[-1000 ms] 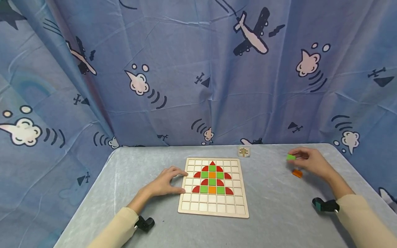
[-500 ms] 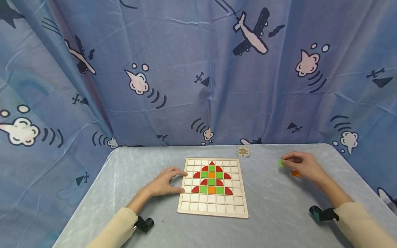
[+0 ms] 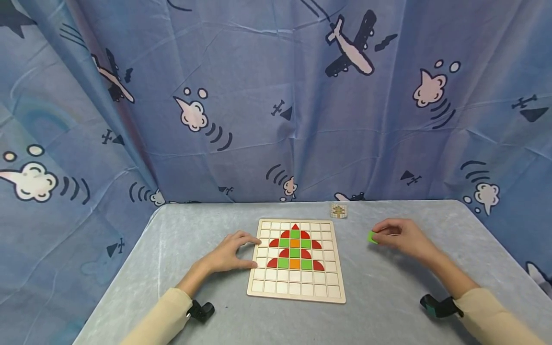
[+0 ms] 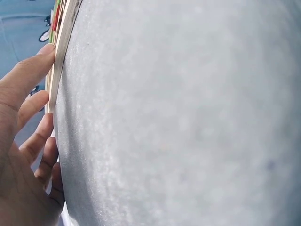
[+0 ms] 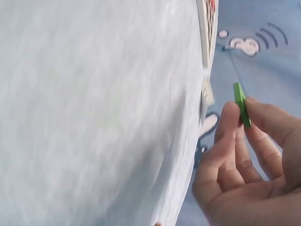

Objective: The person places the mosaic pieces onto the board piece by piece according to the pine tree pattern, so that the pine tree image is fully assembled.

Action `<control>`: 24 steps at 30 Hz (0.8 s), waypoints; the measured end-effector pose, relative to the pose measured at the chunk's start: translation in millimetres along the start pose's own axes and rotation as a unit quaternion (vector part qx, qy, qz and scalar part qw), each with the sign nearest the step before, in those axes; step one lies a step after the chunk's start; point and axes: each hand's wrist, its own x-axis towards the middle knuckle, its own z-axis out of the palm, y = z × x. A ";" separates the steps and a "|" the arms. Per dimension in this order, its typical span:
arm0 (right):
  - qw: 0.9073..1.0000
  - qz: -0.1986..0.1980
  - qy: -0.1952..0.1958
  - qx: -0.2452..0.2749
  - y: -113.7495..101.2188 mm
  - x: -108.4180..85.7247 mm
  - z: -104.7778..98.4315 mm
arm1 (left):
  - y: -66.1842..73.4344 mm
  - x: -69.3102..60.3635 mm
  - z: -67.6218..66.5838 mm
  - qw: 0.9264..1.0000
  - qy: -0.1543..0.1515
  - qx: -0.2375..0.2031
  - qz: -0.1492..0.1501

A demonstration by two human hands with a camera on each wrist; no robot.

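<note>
A thin green square tile is pinched between the thumb and fingers of my right hand, above the table to the right of the board. In the right wrist view the green tile is seen almost edge-on. My left hand rests against the left edge of the wooden grid board, thumb and fingers spread along its rim. On the board, red, green and orange tiles form a tree shape among white squares. The left wrist view shows the fingertips touching the board's side.
A small pattern card lies behind the board's right corner. A sliver of an orange piece shows at the bottom of the right wrist view; my right hand or arm hides it from the head camera. A blue printed curtain hangs behind the grey-covered table.
My right hand has moved left and nearer, carrying the green tile away from the orange piece toward the board. The left hand and the board have stayed put.
</note>
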 end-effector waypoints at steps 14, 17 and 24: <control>0.997 -0.040 -0.057 0.041 -20.4 -4.7 32.7 | 1.1 0.2 -0.1 1.000 0.000 -0.003 0.001; 0.996 -0.057 -0.057 0.043 -22.0 -6.1 40.4 | 0.6 0.2 0.2 1.000 -0.001 -0.003 -0.001; 0.992 -0.089 -0.065 0.056 -25.3 -9.9 59.9 | 0.2 -0.2 -0.1 1.000 0.000 -0.002 -0.007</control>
